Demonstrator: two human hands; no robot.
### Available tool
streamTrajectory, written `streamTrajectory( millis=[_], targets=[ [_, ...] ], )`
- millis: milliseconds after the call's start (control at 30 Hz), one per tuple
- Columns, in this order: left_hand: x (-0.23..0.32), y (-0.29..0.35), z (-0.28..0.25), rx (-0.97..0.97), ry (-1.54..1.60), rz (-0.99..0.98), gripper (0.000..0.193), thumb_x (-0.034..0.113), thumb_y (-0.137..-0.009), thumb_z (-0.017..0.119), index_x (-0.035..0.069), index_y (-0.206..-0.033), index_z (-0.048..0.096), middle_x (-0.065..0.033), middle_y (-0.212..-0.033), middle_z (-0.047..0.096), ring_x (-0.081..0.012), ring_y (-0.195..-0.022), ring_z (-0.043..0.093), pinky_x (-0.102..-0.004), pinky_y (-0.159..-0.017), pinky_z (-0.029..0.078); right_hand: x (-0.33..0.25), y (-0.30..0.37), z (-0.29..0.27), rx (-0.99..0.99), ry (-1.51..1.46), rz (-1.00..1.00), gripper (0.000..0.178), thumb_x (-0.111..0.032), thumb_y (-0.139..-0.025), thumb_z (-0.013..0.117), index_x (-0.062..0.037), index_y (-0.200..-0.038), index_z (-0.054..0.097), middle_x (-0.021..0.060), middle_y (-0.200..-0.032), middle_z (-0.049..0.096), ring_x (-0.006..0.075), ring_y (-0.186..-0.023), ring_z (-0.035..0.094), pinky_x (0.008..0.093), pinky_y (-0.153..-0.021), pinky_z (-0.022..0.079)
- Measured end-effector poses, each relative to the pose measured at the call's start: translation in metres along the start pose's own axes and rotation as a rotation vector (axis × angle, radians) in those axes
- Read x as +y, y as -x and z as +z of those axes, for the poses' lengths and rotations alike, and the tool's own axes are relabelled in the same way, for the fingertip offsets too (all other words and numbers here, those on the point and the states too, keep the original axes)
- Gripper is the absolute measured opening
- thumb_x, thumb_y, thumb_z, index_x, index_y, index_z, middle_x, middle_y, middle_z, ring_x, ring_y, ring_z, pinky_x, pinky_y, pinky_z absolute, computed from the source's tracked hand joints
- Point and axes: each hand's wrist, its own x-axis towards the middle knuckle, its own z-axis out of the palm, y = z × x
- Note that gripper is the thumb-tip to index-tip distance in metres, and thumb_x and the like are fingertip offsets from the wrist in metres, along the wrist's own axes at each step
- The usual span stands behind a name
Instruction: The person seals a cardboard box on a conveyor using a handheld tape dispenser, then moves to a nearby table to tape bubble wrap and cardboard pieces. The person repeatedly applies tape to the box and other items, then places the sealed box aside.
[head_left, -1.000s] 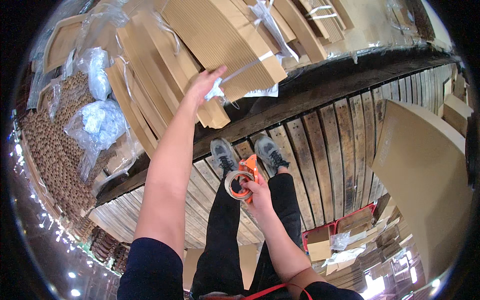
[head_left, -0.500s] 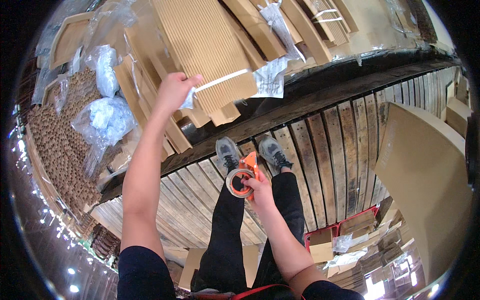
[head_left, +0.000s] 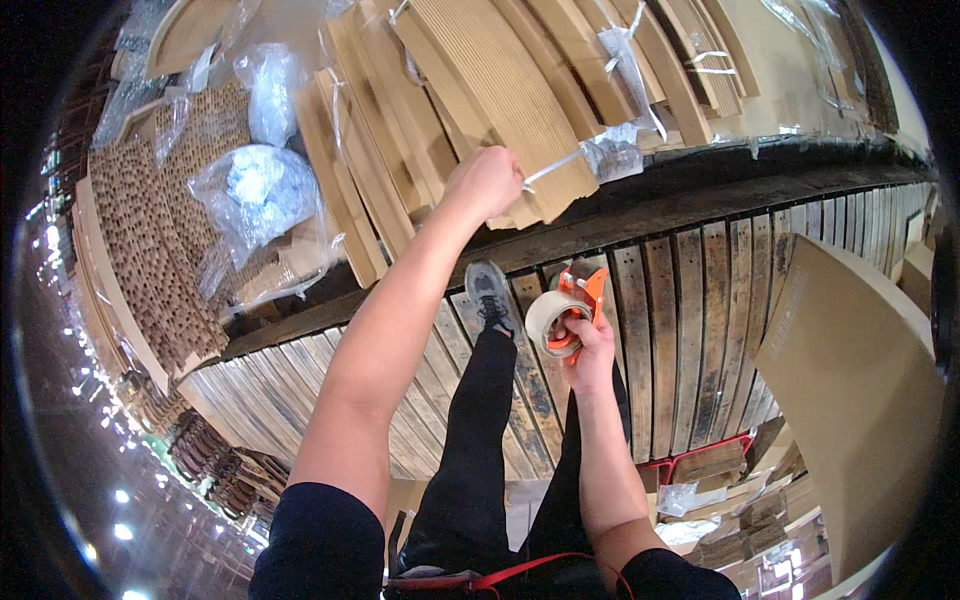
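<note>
My left hand (head_left: 488, 184) is closed at the near end of a bundle of stacked tan cardboard strips (head_left: 503, 80). Its fingers grip the white strap (head_left: 553, 170) that runs across the bundle, though the exact hold is partly hidden. My right hand (head_left: 590, 350) is wrapped round an orange tape dispenser (head_left: 590, 288) carrying a wide roll of tape (head_left: 540, 318). The dispenser is held in front of my legs, well apart from the bundle.
More cardboard strips (head_left: 640, 70) lie to the right of the bundle. At left are crumpled clear plastic bags (head_left: 262, 190) and a honeycomb cardboard stack (head_left: 150, 240). Wooden slats (head_left: 660, 330) run underfoot beside a dark gap. A large cardboard sheet (head_left: 850, 400) stands at right.
My left hand has gone from resting with its thumb out at the strap to a tighter closed grip. The whole view has shifted, and my right hand carries the tape dispenser farther right and forward.
</note>
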Motion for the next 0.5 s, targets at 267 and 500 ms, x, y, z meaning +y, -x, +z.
streamTrajectory(
  millis=[267,500],
  targets=[
    [-0.147,0.066,-0.004,0.093,0.704,-0.122,0.039,0.008,-0.097,0.061,0.012,-0.136,0.067,-0.0066,-0.093,0.076,-0.012,-0.074,0.068,-0.028,-0.064,0.054,0.005,-0.01,0.043,-0.039,0.851,-0.302,0.054,-0.007,-0.085,0.072,0.0015,-0.137,0.059,0.0115,-0.123,0.07,0.0197,-0.114,0.066,0.0339,-0.099,0.052],
    [-0.183,0.19,0.075,0.313,0.982,-0.402,0.029,0.012,-0.097,0.067,0.005,-0.125,0.07,-0.0085,-0.081,0.072,-0.0151,-0.064,0.069,-0.0305,-0.059,0.053,0.035,-0.07,0.149,0.137,1.346,-0.377,0.045,-0.019,-0.085,0.07,0.0021,-0.124,0.062,0.0291,-0.112,0.071,0.0455,-0.106,0.068,0.0485,-0.094,0.053]
  ],
)
